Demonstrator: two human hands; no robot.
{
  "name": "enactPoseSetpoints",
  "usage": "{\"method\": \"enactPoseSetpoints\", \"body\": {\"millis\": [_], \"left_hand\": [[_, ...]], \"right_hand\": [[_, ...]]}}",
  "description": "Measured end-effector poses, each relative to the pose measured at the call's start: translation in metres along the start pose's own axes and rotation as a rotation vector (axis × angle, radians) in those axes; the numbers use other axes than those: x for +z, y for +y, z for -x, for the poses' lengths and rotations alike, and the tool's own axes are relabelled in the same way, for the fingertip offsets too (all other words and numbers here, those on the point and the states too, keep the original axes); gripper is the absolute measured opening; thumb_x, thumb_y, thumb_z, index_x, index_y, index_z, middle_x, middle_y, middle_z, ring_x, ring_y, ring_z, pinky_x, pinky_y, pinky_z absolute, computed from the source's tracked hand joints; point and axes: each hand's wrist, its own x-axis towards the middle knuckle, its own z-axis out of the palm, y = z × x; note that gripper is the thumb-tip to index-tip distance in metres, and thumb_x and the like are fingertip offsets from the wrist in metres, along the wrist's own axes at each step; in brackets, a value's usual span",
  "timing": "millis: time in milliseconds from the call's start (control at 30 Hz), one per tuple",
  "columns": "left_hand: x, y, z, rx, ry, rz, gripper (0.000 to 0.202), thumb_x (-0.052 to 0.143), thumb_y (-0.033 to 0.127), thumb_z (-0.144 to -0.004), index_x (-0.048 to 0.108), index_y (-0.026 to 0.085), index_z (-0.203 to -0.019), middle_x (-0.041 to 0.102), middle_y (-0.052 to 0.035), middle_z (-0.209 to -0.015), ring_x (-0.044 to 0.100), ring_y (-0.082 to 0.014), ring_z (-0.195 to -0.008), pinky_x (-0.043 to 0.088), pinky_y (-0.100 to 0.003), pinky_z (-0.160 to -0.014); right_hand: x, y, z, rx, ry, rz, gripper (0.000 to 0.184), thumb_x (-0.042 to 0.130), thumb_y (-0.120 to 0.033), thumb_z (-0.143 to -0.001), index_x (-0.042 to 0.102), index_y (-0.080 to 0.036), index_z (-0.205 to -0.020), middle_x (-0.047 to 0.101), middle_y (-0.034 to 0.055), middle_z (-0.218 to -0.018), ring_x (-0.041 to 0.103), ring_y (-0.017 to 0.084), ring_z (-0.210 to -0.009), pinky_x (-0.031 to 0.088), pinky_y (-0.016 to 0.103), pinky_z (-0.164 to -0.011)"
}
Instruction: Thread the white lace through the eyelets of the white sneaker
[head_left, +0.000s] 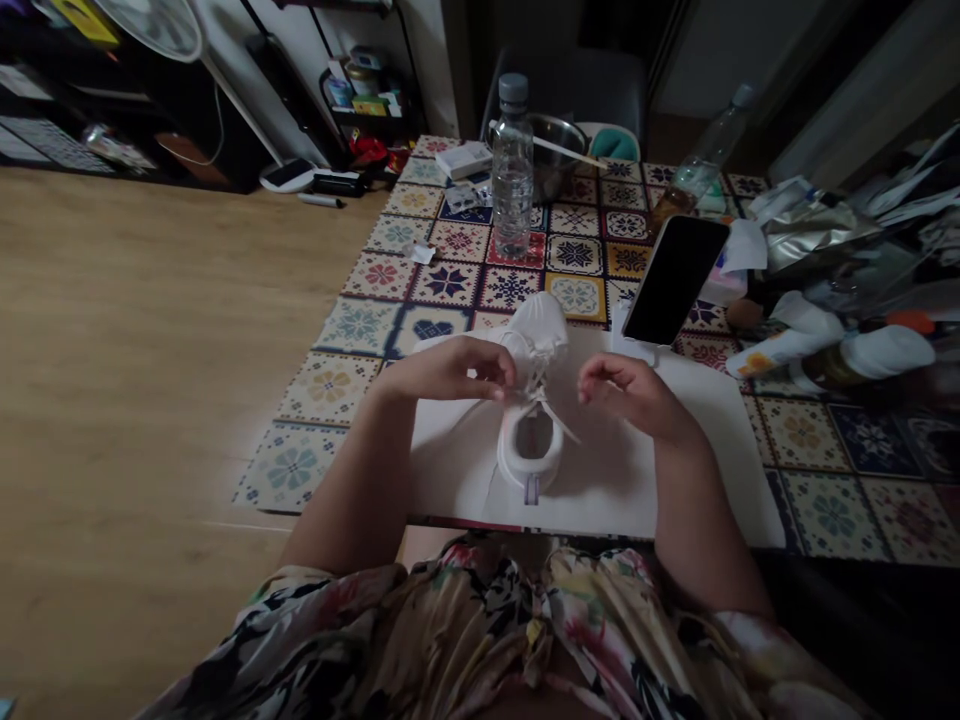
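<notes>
At the table's near edge, a white sheet (709,475) lies over a tile-patterned tablecloth (330,385), multi-col. motifs. White shoe (536,375) stands on sheet approx. ctr., toe at 12 o'clock, heel at 6; one lace end trails to 4.

L hand (465,368): at shoe's 9 o'clock, fingers bent, fingertips by the laces; grip on lace can't be confirmed. R hand (630,393): at 3 o'clock, apart from shoe, fingers loosely curled; can't tell if closed on anything.

Surface, clock ctr. = shoe. 12: clear plastic bottle (514,180), upright, capped; metal bowl (559,180) behind, pale stick across it. 11: white box (463,160); small paper scrap (421,253) nearer. 1: second bottle (701,155), tilted in view. 2: dark-screen phone (675,285), propped on white stand (634,345); crumpled foil bag (817,235) further out. 3: white-capped jar (885,358) among dense clutter.

Room: dim. Wood-look floor (150,400) at 9. Dark cabinet (217,140) w/ misc. items at 10. Black rack (375,118) w/ small pkgs. at 11. Grey chair (611,90) beyond table at 12.
</notes>
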Motion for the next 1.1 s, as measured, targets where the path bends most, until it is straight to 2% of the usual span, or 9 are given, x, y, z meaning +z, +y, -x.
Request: {"method": "enactPoseSetpoints", "body": {"millis": [67, 133, 267, 367, 500, 667, 833, 967, 1100], "left_hand": [[0.008, 0.001, -0.008, -0.012, -0.012, -0.05, 0.032, 0.079, 0.042, -0.076, 0.071, 0.014, -0.091, 0.068, -0.0033, -0.073, 0.059, -0.0099, -0.062, 0.044, -0.021, -0.06], [0.014, -0.002, -0.012, 0.002, 0.001, -0.08, 0.028, 0.078, 0.038, -0.076, 0.07, 0.014, -0.089, 0.068, -0.0025, -0.074, 0.058, -0.0097, -0.063, 0.043, -0.02, -0.061], [0.017, -0.005, -0.015, 0.047, 0.034, -0.145, 0.019, 0.075, 0.034, -0.079, 0.071, 0.015, -0.08, 0.068, -0.0041, -0.077, 0.059, -0.0116, -0.07, 0.044, -0.021, -0.066], [0.015, -0.003, -0.015, 0.072, -0.005, -0.138, 0.019, 0.073, 0.035, -0.082, 0.072, 0.015, -0.079, 0.068, -0.0054, -0.077, 0.059, -0.0127, -0.073, 0.045, -0.023, -0.069], [0.01, 0.0, -0.014, 0.107, -0.051, -0.063, 0.026, 0.072, 0.04, -0.083, 0.073, 0.015, -0.074, 0.067, -0.0077, -0.077, 0.061, -0.0144, -0.077, 0.047, -0.025, -0.075], [0.008, -0.005, -0.014, 0.152, -0.007, 0.165, 0.036, 0.077, 0.049, -0.076, 0.069, 0.016, -0.066, 0.068, -0.0098, -0.086, 0.064, -0.0171, -0.083, 0.051, -0.03, -0.081], [0.02, -0.015, -0.019, 0.191, -0.014, 0.437, 0.033, 0.079, 0.046, -0.075, 0.068, 0.016, -0.067, 0.07, -0.0083, -0.077, 0.067, -0.0178, -0.077, 0.053, -0.033, -0.077], [0.024, -0.018, -0.022, 0.072, 0.035, 0.506, 0.036, 0.083, 0.046, -0.071, 0.068, 0.013, -0.069, 0.067, -0.0041, -0.066, 0.062, -0.0122, -0.064, 0.05, -0.026, -0.066], [0.02, -0.015, -0.021, -0.053, 0.024, 0.481, 0.04, 0.086, 0.048, -0.066, 0.07, 0.012, -0.069, 0.067, -0.003, -0.065, 0.059, -0.0094, -0.061, 0.048, -0.022, -0.062]], "right_hand": [[0.007, -0.001, 0.0, 0.032, -0.098, 0.08, 0.031, 0.072, -0.049, -0.081, 0.064, -0.019, -0.079, 0.062, 0.0003, -0.074, 0.054, 0.014, -0.072, 0.042, 0.027, -0.069], [0.014, -0.003, 0.0, 0.035, -0.165, 0.141, 0.033, 0.074, -0.05, -0.079, 0.062, -0.019, -0.079, 0.06, -0.0002, -0.073, 0.053, 0.014, -0.072, 0.042, 0.026, -0.068], [0.022, -0.006, 0.002, -0.037, -0.163, 0.252, 0.028, 0.073, -0.04, -0.081, 0.057, -0.019, -0.074, 0.057, -0.0011, -0.074, 0.05, 0.013, -0.071, 0.041, 0.026, -0.067], [0.022, -0.007, 0.003, -0.116, -0.174, 0.269, 0.023, 0.064, -0.032, -0.088, 0.056, -0.019, -0.07, 0.056, -0.0005, -0.074, 0.051, 0.013, -0.07, 0.04, 0.027, -0.068], [0.019, -0.005, 0.001, -0.146, -0.141, 0.101, 0.021, 0.063, -0.031, -0.09, 0.062, -0.02, -0.073, 0.059, 0.0011, -0.077, 0.055, 0.014, -0.076, 0.043, 0.028, -0.074], [0.024, 0.002, -0.004, -0.061, -0.051, -0.329, 0.023, 0.07, -0.041, -0.085, 0.07, -0.021, -0.074, 0.069, 0.0042, -0.094, 0.061, 0.016, -0.089, 0.047, 0.031, -0.083], [0.037, 0.006, -0.006, 0.009, -0.05, -0.577, 0.025, 0.075, -0.046, -0.081, 0.071, -0.022, -0.076, 0.071, 0.002, -0.08, 0.063, 0.015, -0.08, 0.048, 0.029, -0.075], [0.041, 0.008, -0.009, 0.001, 0.024, -0.607, 0.028, 0.078, -0.049, -0.077, 0.07, -0.022, -0.075, 0.068, -0.0009, -0.071, 0.06, 0.012, -0.069, 0.047, 0.027, -0.069], [0.042, 0.008, -0.011, 0.042, 0.017, -0.61, 0.031, 0.083, -0.048, -0.072, 0.07, -0.02, -0.067, 0.065, -0.0016, -0.064, 0.057, 0.01, -0.061, 0.046, 0.024, -0.061]]}}
